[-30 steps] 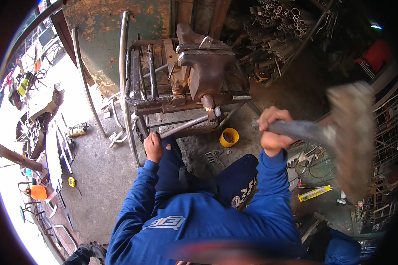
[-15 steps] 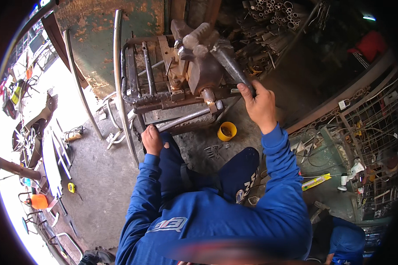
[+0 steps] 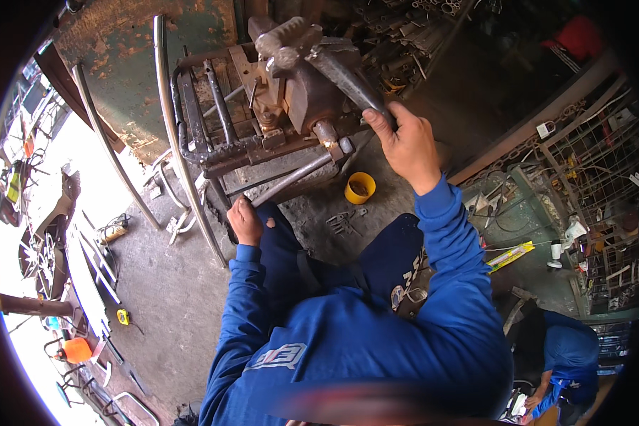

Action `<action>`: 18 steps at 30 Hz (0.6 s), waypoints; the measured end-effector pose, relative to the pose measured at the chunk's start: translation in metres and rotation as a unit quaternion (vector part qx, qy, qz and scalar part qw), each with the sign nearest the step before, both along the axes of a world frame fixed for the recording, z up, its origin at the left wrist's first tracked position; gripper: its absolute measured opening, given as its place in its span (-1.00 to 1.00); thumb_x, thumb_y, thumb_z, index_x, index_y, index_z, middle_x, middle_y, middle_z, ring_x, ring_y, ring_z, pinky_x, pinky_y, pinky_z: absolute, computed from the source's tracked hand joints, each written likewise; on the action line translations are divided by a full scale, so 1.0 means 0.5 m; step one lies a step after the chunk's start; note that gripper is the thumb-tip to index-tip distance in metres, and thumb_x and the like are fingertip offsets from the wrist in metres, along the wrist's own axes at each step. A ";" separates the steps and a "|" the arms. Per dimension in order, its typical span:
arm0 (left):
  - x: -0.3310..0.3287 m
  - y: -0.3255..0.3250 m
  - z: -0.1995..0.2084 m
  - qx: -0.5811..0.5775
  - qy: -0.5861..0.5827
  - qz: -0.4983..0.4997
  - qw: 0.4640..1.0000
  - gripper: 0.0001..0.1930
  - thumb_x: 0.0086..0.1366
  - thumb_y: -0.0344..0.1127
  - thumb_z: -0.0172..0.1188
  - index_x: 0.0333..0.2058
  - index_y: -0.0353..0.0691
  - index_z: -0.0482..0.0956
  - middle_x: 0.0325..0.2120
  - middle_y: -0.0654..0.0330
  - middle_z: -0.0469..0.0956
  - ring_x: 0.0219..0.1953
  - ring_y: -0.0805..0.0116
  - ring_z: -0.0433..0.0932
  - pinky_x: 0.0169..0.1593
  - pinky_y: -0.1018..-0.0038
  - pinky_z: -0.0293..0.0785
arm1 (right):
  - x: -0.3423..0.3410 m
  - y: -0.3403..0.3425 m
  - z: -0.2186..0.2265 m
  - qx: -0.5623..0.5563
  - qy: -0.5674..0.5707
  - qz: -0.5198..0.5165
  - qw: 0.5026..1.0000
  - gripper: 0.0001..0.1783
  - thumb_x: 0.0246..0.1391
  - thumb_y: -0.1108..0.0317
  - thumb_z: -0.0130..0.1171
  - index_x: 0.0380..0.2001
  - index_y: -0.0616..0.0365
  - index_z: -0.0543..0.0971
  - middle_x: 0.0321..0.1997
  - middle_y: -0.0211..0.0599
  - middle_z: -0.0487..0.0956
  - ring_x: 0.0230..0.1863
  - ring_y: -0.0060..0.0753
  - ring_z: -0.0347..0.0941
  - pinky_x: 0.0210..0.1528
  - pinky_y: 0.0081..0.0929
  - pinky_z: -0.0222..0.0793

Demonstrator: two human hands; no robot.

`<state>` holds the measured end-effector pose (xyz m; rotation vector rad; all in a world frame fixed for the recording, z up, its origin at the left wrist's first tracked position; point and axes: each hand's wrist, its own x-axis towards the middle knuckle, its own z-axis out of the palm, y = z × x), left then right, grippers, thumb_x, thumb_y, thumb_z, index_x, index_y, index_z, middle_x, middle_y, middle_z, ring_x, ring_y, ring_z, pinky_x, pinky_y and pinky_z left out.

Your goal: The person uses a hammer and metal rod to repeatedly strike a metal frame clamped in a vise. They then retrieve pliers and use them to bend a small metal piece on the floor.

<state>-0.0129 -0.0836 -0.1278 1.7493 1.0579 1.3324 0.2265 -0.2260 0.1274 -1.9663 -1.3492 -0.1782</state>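
Observation:
My left hand (image 3: 245,221) is closed around the near end of a long bar, the handle (image 3: 295,176) of a rusty bench vise (image 3: 307,106). This handle slopes up to the right into the vise's screw end. In my right hand (image 3: 410,148) I grip the dark, thick shaft of a hammer (image 3: 346,79). Its heavy metal head lies over the top of the vise jaws; I cannot tell whether it touches them. The vise sits on a welded steel frame stand (image 3: 222,106).
Curved metal tubes (image 3: 170,106) stand left of the vise. A yellow cup (image 3: 360,188) and loose metal pieces (image 3: 342,224) lie below it. A tape measure (image 3: 123,317) is on the floor at left. Pipes are stacked behind; another person (image 3: 571,344) is at lower right.
The whole view has shifted, with the vise now higher and farther left in it. More of the other person shows. Both hands keep their holds, and the hammer stays over the vise.

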 end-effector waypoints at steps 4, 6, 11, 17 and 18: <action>-0.005 0.010 -0.007 0.050 0.010 -0.013 0.999 -0.55 0.37 -0.15 -0.26 -0.63 -0.35 0.27 -0.78 0.03 0.20 -0.71 0.21 0.22 -0.54 0.27 0.11 | 0.001 -0.019 -0.046 0.076 0.091 0.064 0.991 -0.48 0.17 -0.10 0.13 -0.42 0.25 0.53 -0.66 -0.13 0.45 -0.62 -0.19 0.44 -0.53 -0.35 0.26; -0.009 0.008 -0.011 0.026 0.008 -0.027 0.999 -0.54 0.36 -0.14 -0.26 -0.63 -0.34 0.29 -0.79 0.08 0.20 -0.71 0.30 0.22 -0.55 0.31 0.12 | -0.004 -0.036 -0.070 0.129 0.166 0.119 0.970 -0.43 0.18 -0.17 0.06 -0.45 0.22 0.47 -0.67 -0.39 0.37 -0.64 -0.56 0.29 -0.57 -0.56 0.16; -0.012 -0.001 -0.021 0.017 0.008 -0.053 0.998 -0.53 0.35 -0.12 -0.26 -0.63 -0.34 0.31 -0.80 0.11 0.19 -0.73 0.30 0.25 -0.55 0.32 0.14 | -0.001 -0.066 -0.124 0.256 0.216 0.165 0.928 -0.20 0.05 -0.49 -0.10 -0.47 0.19 0.39 -0.68 -0.35 0.31 -0.72 -0.59 0.21 -0.66 -0.63 0.10; -0.003 0.003 -0.033 0.099 0.047 -0.019 0.994 -0.51 0.40 -0.12 -0.30 -0.65 -0.33 0.24 -0.76 -0.02 0.18 -0.68 -0.04 0.25 -0.51 0.19 0.11 | 0.033 -0.066 -0.129 0.439 0.183 0.341 0.811 -0.28 0.10 -0.34 -0.01 -0.53 0.24 0.37 -0.68 -0.24 0.42 -0.69 -0.43 0.31 -0.66 -0.51 0.20; -0.003 0.005 -0.034 0.144 0.066 0.002 0.987 -0.52 0.40 -0.13 -0.30 -0.65 -0.33 0.25 -0.76 -0.02 0.20 -0.68 -0.04 0.25 -0.50 0.19 0.12 | 0.038 -0.053 -0.123 0.419 0.159 0.360 0.818 -0.32 0.11 -0.28 0.01 -0.54 0.24 0.37 -0.68 -0.23 0.42 -0.68 -0.42 0.32 -0.65 -0.50 0.21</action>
